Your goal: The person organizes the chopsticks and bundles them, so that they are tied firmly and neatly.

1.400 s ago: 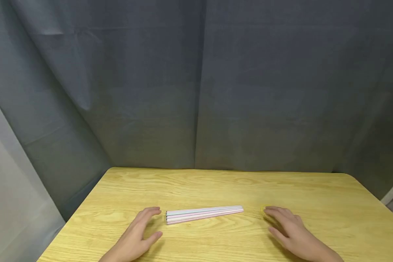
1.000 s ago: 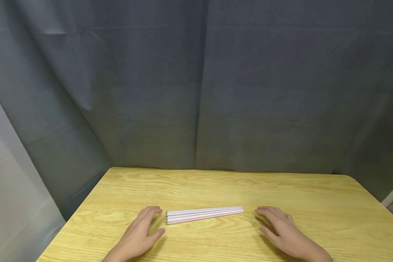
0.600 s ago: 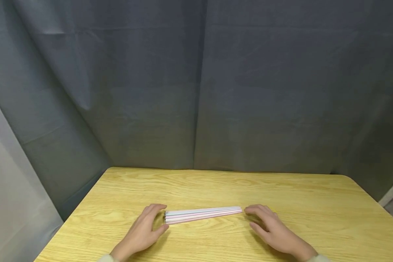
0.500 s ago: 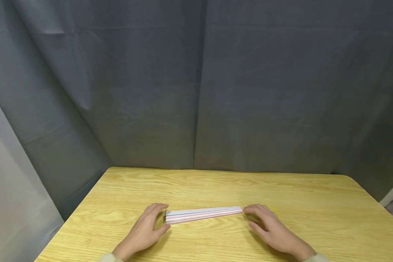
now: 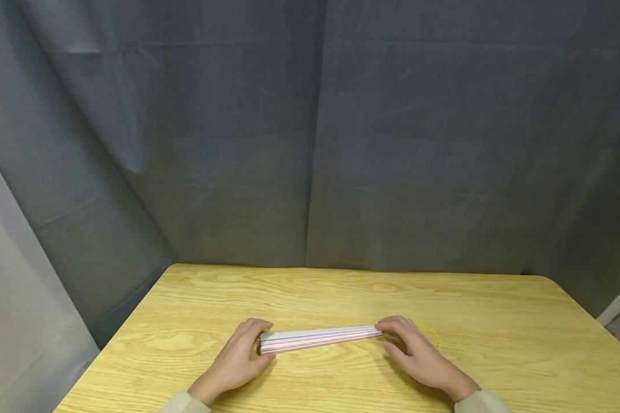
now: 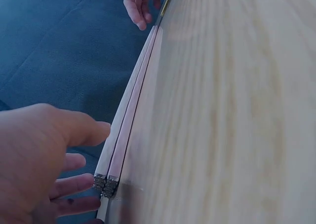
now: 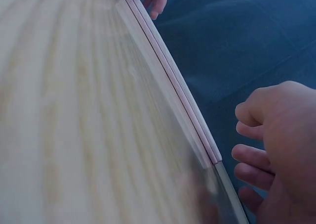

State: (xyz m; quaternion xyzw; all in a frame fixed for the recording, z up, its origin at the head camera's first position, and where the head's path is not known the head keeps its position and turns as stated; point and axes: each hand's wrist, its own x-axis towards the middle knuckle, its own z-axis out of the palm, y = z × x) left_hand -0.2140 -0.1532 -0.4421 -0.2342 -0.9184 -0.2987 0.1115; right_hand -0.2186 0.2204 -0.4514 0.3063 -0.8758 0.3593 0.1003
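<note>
A bundle of thin pink and white straws (image 5: 320, 337) lies crosswise on the wooden table (image 5: 341, 292), near its front. My left hand (image 5: 240, 358) cups the bundle's left end, fingertips touching it and thumb on the near side. In the left wrist view the left hand (image 6: 39, 155) sits loosely spread beside the straws (image 6: 131, 110). My right hand (image 5: 415, 350) has its fingertips against the right end. In the right wrist view the right hand (image 7: 276, 135) is loosely curled by the straws (image 7: 168, 70). Neither hand is wrapped round the bundle.
A thin yellow rubber band (image 5: 433, 332) lies on the table just behind my right hand. A grey curtain (image 5: 310, 143) hangs close behind the table's far edge. The table's rounded corners show at the back left and right.
Both hands have slid inward from about a hand's width off the straws until their fingertips meet the two ends. The straws have hardly shifted. The rubber band has come into view.
</note>
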